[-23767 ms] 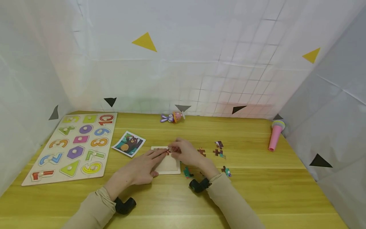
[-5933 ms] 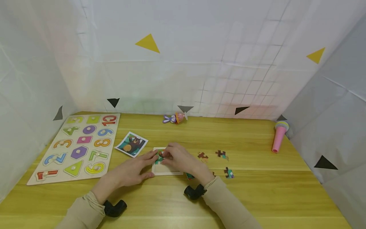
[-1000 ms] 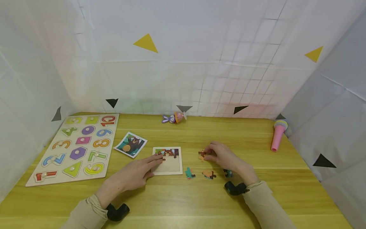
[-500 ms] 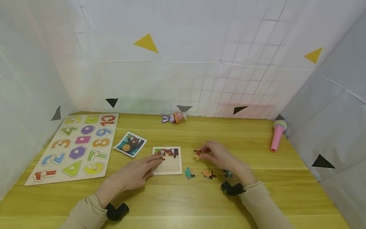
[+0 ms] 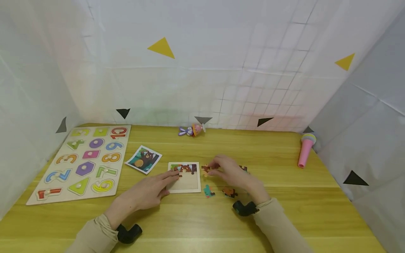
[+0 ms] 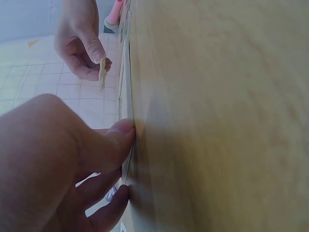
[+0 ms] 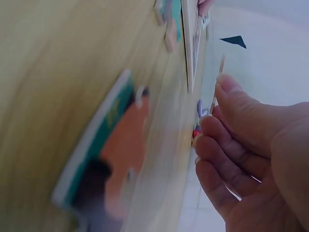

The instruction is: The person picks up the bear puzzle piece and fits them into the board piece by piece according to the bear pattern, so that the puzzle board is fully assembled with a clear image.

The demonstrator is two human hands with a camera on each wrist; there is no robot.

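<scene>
My left hand (image 5: 145, 191) lies at the left side of a small pale wooden puzzle tray (image 5: 200, 181). Its extended fingers touch joined bear pieces (image 5: 187, 168) along the top of the tray, while the thumb rests at the lower left edge. Just right of the tray, my right hand (image 5: 232, 174) pinches a brown and orange jigsaw piece (image 5: 205, 170) between thumb and fingers. The left wrist view shows that piece (image 6: 102, 73) edge-on, raised above the table. In the right wrist view a thin edge of it sticks out past the thumb.
Loose jigsaw pieces lie nearby: a teal one (image 5: 208, 192), an orange and brown one (image 5: 229, 192), and a dark one (image 5: 243, 168) behind the right hand. A bear picture card (image 5: 143, 159), number board (image 5: 83, 165), rabbit toy (image 5: 191, 130) and pink toy microphone (image 5: 306, 149) surround them.
Over the last second my right hand has carried the brown and orange piece leftward to the tray. Bear pieces have been added along the tray's top since the oldest frame. My left hand stays put.
</scene>
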